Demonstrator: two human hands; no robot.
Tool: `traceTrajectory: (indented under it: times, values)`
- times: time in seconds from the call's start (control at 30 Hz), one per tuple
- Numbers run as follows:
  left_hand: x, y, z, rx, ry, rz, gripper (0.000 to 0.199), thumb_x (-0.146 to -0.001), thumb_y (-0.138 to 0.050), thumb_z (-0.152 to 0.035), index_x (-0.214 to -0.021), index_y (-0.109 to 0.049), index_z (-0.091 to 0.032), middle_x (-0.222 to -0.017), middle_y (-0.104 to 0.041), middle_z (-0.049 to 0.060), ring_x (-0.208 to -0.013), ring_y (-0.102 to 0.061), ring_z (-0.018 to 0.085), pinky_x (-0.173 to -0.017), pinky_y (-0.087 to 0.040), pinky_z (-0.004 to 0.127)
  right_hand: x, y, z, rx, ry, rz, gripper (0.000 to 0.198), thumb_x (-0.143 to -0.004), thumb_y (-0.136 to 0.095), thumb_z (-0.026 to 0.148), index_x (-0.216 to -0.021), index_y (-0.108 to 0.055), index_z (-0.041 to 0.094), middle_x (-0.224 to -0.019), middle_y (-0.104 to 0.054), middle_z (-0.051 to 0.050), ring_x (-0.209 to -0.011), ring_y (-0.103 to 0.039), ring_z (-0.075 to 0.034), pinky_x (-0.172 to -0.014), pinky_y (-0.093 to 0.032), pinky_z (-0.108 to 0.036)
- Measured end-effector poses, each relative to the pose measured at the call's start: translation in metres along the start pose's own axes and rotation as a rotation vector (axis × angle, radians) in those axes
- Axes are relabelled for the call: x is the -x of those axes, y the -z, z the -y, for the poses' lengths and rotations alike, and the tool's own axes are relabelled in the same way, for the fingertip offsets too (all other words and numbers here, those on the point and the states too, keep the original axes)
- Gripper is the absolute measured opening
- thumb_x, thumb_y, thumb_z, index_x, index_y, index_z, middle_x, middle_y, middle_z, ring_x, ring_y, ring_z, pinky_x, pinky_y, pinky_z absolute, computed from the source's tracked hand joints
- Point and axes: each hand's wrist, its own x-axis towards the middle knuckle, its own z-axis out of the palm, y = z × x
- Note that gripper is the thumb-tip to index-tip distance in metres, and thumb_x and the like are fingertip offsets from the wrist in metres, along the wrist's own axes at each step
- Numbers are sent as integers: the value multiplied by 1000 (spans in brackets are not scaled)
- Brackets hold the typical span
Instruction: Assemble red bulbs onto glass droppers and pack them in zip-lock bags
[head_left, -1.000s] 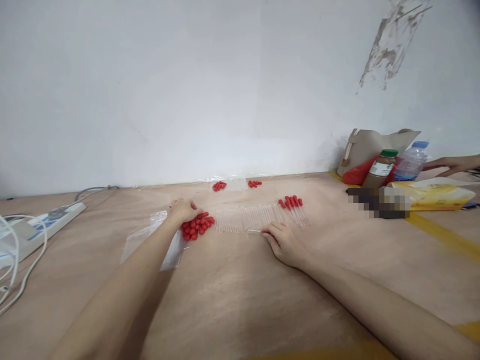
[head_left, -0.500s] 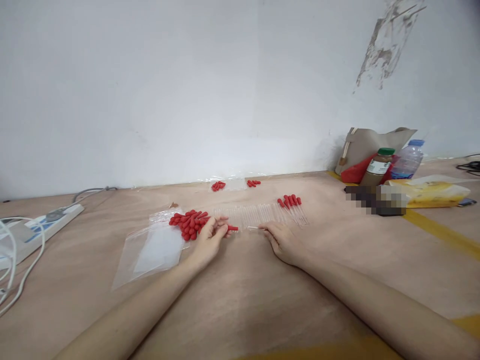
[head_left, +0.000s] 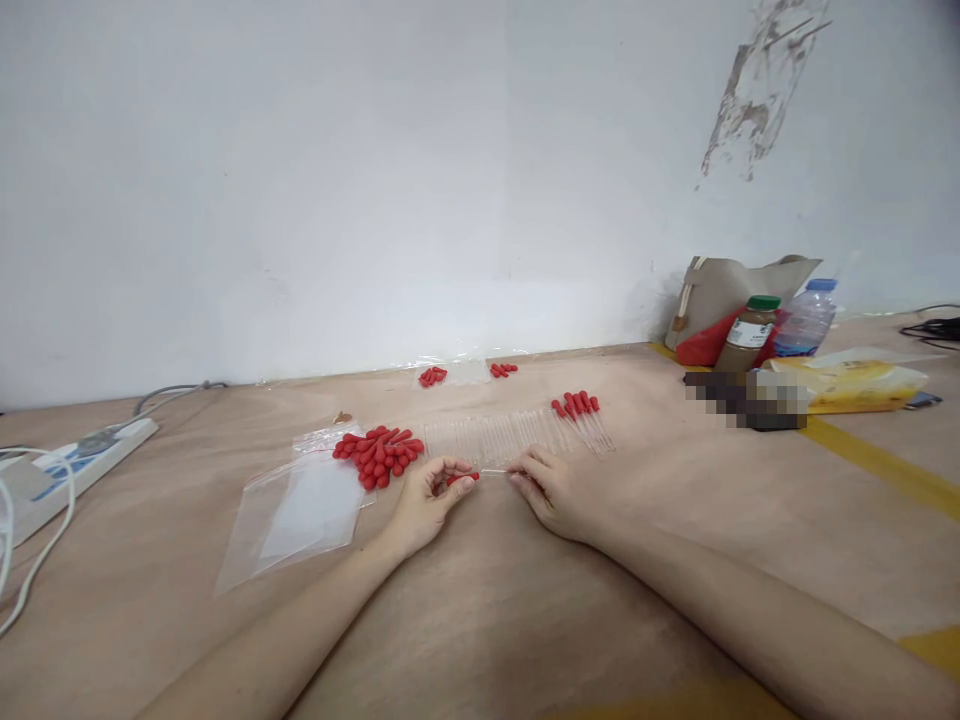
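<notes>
Red bulb (head_left: 474, 476) pinched in the left hand (head_left: 423, 503) now sits nearer the clear tube (head_left: 493, 471) the right hand (head_left: 556, 494) pinches.

left hand (head_left: 429, 505) and right hand (head_left: 556, 492) both bare, wrists bare too. left forearm (head_left: 315, 620) and right forearm (head_left: 720, 590) uncovered right up to the frame edge. build slim, outlines smooth, forearms widening gradually away from the wrists. fingers slender, thumbs somewhat thicker. nails and fine skin detail too small to read.
</notes>
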Motion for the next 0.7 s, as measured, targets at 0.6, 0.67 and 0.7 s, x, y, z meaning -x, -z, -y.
traceTrajectory:
  times: [0.6,0.67,0.7]
  values:
    - [6,0,5,-184,-150,138,18,-80,-51,-28,-85,-64,-17,-82,-65,3,-75,-58,15,-67,-46,25,-1,3,-7,47,78,68,21,-84,-44,17,-96,-61,23,-80,-58,-2,-74,-53,-12,-71,-34,-28]
    - [7,1,3,-218,-188,158,17,-81,-50,-27,-85,-64,-18,-83,-65,2,-76,-58,15,-69,-45,24,-2,4,-7,75,106,80,22,-84,-44,17,-96,-61,23,-81,-59,-2,-74,-53,-11,-71,-32,-29]
    - [8,1,2,-236,-194,172,18,-82,-49,-28,-84,-64,-18,-82,-65,2,-75,-58,15,-68,-45,24,-2,5,-7,95,118,86,23,-84,-44,16,-97,-61,23,-82,-60,-2,-74,-53,-11,-71,-32,-29]
